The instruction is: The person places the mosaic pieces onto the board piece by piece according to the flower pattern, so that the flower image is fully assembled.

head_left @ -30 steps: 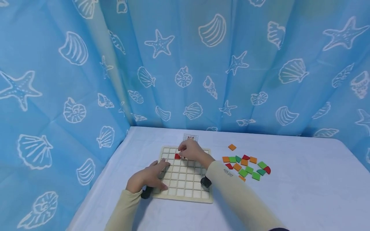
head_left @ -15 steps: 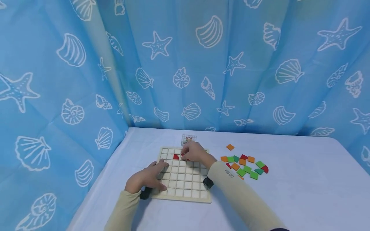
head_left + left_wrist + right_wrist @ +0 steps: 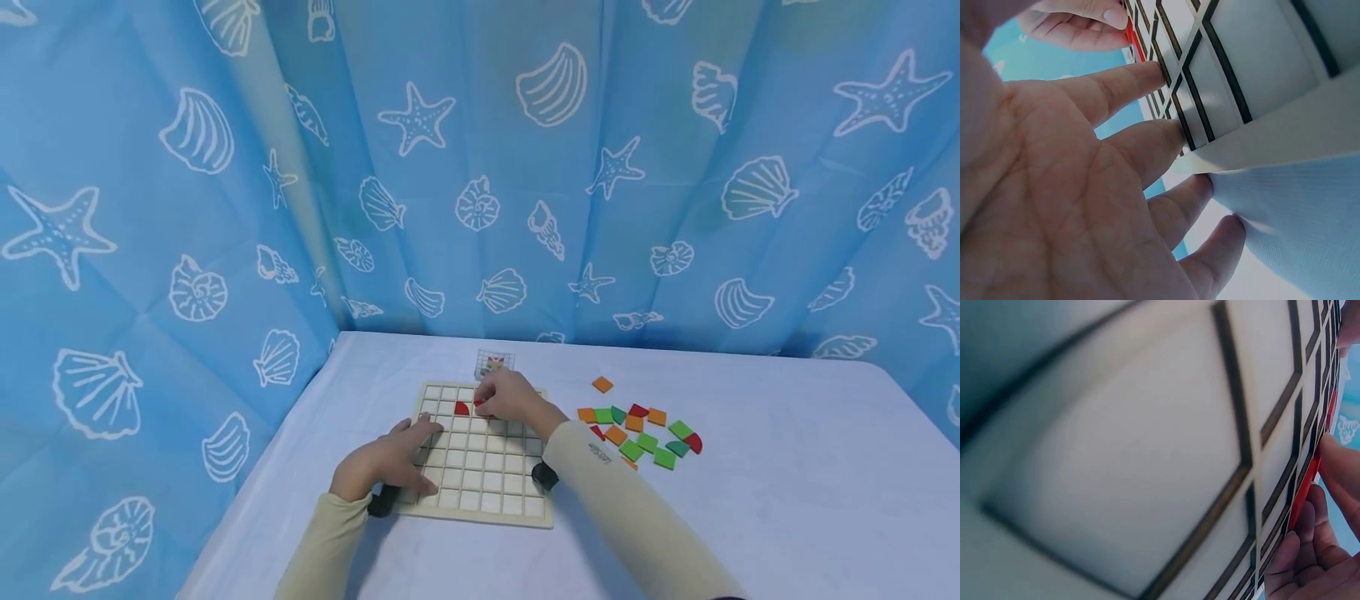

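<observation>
While the left hand (image 3: 390, 458) splays across the board (image 3: 476, 517), the right hand (image 3: 510, 396), pinching a red tile (image 3: 1303, 492), has left another tile (image 3: 461, 408) apparently placed.

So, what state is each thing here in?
Grid board: flat on the table, most visible cells unfilled
Left grip: fingers spread, touching the board's left side
Right grip: thumb and fingers pinching a red piece
Red piece: at the board, partly covered; whether seated, I can't tell
Red quarter-round: lying on the board, untouched
Loose tiles: scattered flat on the table
Pattern card: beyond the board, partly hidden
Curtain: hanging in folds
</observation>
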Available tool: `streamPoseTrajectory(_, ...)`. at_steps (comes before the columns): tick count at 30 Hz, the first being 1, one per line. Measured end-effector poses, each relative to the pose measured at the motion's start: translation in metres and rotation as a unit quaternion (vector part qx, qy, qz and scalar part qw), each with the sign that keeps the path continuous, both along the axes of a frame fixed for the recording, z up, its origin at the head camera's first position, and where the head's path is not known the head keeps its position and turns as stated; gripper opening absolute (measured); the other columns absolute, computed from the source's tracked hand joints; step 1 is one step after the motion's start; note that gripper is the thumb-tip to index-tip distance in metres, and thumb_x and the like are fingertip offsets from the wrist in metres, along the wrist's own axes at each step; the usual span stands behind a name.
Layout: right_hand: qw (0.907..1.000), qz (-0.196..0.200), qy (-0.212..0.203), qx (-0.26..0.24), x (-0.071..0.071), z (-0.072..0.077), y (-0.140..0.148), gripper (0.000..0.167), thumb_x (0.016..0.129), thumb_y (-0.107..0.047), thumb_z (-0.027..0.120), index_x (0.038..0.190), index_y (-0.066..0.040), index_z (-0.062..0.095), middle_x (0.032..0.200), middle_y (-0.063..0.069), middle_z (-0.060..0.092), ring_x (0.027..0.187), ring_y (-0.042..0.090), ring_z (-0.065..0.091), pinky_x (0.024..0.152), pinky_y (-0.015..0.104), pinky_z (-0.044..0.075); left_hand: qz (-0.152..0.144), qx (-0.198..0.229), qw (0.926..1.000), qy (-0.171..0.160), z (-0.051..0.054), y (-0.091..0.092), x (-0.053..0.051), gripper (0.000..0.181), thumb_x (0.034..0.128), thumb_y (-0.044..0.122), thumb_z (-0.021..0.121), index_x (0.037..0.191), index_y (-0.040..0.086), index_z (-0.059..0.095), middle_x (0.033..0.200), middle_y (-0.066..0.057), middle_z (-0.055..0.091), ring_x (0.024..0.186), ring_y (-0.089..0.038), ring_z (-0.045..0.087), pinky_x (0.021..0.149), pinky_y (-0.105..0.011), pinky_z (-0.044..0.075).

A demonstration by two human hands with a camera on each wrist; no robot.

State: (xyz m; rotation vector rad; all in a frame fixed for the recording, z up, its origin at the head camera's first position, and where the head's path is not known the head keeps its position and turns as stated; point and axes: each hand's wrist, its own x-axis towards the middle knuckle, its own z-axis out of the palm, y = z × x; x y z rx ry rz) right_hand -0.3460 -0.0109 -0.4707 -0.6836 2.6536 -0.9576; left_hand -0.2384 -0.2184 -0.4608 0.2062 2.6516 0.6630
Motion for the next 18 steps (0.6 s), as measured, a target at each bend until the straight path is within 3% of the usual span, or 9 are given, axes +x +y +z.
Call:
streamPoseTrajectory(4,0.9999,0.002,-0.011,-0.010,0.001,0.003,0.003,0.013,0.090,-0.014,0.071,0.101,-0.010,0.077,0.101,0.003,0.070,0.091,0.018,0.064,0.079,0.035,0.054,0.000,-0.001,1.0000,0.002,-0.001,0.001,0.000,0.089,0.0735,0.023,0.088,0.148,0.014,0.041,0.164,-0.013,0.022,0.152,-0.040,0.013,0.116,-0.063,0.024)
streamPoseTrajectory(10,0.9996,0.004,-0.013,-0.025,-0.004,0.004,0.010,0.020,0.093,-0.020,0.068,0.109,-0.010,0.075,0.122,0.007,0.069,0.120,0.026,0.060,0.092,0.040,0.054,-0.004,-0.001,1.0000,0.003,-0.003,0.002,0.001,0.089,0.0740,0.024,0.088,0.149,0.014,0.041,0.164,-0.014,0.022,0.151,-0.040,0.013,0.116,-0.064,0.025)
streamPoseTrajectory(15,0.9960,-0.013,-0.040,-0.079,-0.012,0.011,0.029,0.028,0.092,-0.021,0.070,0.116,-0.008,0.071,0.126,0.011,0.065,0.112,0.024,0.062,0.085,0.036,0.055,0.002,-0.004,1.0000,0.002,0.000,0.003,0.000,0.088,0.0745,0.023,0.088,0.149,0.014,0.041,0.164,-0.013,0.021,0.152,-0.040,0.013,0.116,-0.064,0.024)
streamPoseTrajectory(18,0.9936,-0.028,-0.053,-0.096,-0.014,0.017,0.044,0.036,0.092,-0.020,0.071,0.124,-0.006,0.067,0.121,0.013,0.066,0.111,0.025,0.061,0.087,0.038,0.055,0.004,-0.006,1.0000,0.002,0.000,0.003,0.000,0.089,0.0741,0.023,0.088,0.149,0.014,0.041,0.165,-0.013,0.021,0.152,-0.040,0.012,0.116,-0.063,0.024)
